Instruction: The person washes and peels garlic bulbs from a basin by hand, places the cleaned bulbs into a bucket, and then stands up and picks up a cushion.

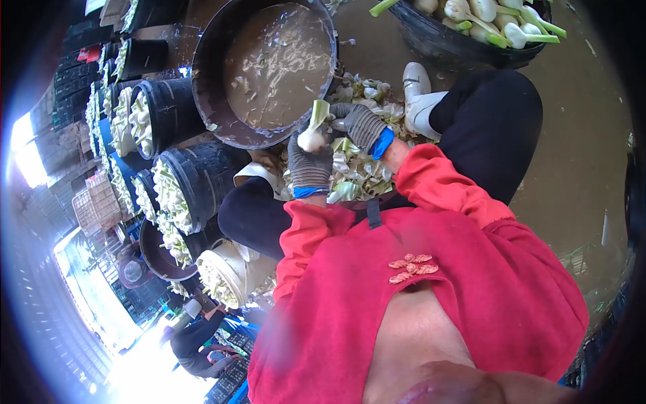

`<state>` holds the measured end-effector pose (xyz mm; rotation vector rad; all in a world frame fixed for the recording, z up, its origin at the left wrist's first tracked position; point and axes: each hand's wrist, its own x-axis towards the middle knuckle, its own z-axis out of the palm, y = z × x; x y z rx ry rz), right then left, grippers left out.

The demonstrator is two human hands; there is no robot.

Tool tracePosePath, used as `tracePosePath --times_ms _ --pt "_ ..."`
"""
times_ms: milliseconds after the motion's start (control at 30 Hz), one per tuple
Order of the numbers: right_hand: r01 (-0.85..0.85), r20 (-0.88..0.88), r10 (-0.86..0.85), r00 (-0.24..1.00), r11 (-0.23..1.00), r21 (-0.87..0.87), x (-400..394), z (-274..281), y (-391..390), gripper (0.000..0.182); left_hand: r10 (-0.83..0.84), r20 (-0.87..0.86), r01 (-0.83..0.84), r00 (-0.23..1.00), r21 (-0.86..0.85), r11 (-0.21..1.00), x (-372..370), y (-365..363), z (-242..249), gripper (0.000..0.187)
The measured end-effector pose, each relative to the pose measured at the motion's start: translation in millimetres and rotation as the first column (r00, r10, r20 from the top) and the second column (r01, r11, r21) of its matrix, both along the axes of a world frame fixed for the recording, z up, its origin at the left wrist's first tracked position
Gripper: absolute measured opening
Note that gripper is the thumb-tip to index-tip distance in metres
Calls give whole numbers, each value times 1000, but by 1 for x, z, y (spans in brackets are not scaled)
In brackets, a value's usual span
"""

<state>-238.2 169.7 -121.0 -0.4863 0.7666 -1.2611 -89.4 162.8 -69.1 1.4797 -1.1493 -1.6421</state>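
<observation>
A white garlic bulb (311, 140) with a short green stalk is in my left hand (309, 163), the gloved fingers closed round its base. Close beside it on the right, my right hand (361, 126) is curled near the stalk; what it grips, if anything, is too small to make out. Both hands wear grey knit gloves with blue at the cuffs. Below them, between my legs, lies a heap of pale peeled skins (350, 165). A large dark tub (203, 74) of murky water with floating scraps stands just ahead on the left.
A black tub (437, 44) of stalked garlic bulbs stands at the upper right. Several dark buckets (208, 178) filled with pale stalked pieces line the left, with a white bucket (245, 269) nearer me. A person in dark clothes (192, 343) is at the lower left. The brown floor looks wet.
</observation>
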Motion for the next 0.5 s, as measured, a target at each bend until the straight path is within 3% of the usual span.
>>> tracePosePath --times_ms 33,100,200,233,267,300,333,367,433,500 --pt "-1 60 2 998 1000 -11 0 0 1 23 -115 289 174 950 -188 967 7 1 -8 32" --pt "-18 -27 15 1000 996 -92 -8 12 2 21 -87 -2 86 996 -91 992 7 1 -7 30" --pt "-134 -321 103 942 988 -76 -5 6 -7 23 28 139 -13 990 -105 994 0 2 -3 47" --pt "-169 -256 179 950 984 63 -5 5 -4 25 41 64 -29 997 -175 984 -3 4 -2 64" --pt "-209 -179 246 953 957 200 -8 13 -1 28 11 295 85 955 -311 947 -9 9 1 65" --pt "-156 -213 211 954 956 249 -10 17 4 26 19 512 224 859 -408 885 -15 14 4 66" --pt "-119 -188 157 969 972 201 -8 16 5 26 62 696 377 716 -460 804 -19 19 5 67" --pt "-79 -162 104 981 985 153 -9 21 6 26 141 658 361 740 -566 741 -23 19 3 71" --pt "-52 -196 61 979 997 49 -13 30 10 26 66 238 -1 969 -261 965 -21 18 9 67" --pt "-84 12 83 996 994 64 -7 24 8 25 137 -96 -132 986 51 990 -21 14 20 57"
